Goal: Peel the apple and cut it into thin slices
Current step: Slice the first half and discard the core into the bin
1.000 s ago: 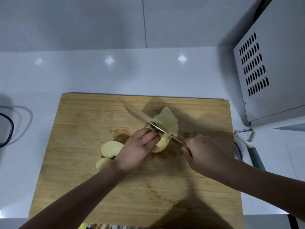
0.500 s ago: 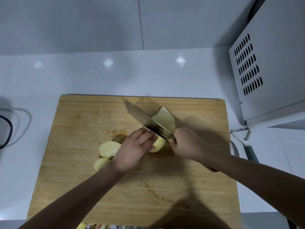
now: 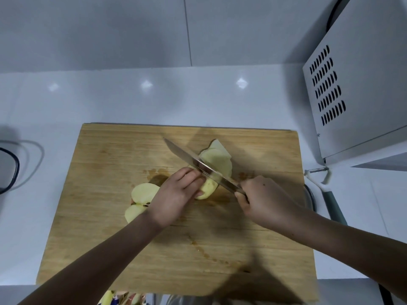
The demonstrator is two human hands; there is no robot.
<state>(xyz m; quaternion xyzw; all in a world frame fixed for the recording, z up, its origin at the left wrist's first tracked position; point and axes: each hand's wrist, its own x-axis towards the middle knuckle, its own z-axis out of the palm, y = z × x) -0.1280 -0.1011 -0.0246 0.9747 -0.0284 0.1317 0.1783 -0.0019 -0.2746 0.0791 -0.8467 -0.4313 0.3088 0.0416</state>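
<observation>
A peeled apple piece (image 3: pixel 208 188) lies on the wooden cutting board (image 3: pixel 105 164), pinned down by the fingertips of my left hand (image 3: pixel 176 195). My right hand (image 3: pixel 262 199) grips the handle of a knife (image 3: pixel 193 161), whose blade runs diagonally across the piece, tip pointing to the far left. Cut slices (image 3: pixel 218 159) lean together just beyond the blade. Two more peeled apple chunks (image 3: pixel 143 193) rest left of my left hand, partly hidden by my wrist.
A white microwave (image 3: pixel 361 91) stands at the right. A peeler (image 3: pixel 328 190) with a teal handle lies off the board's right edge, beside a metal rim. A black cord (image 3: pixel 13 170) loops at the far left. Peel scraps show below the board's front edge.
My right hand has pulled the knife back toward the right after pushing it forward half a second ago. My left hand stays on the apple piece.
</observation>
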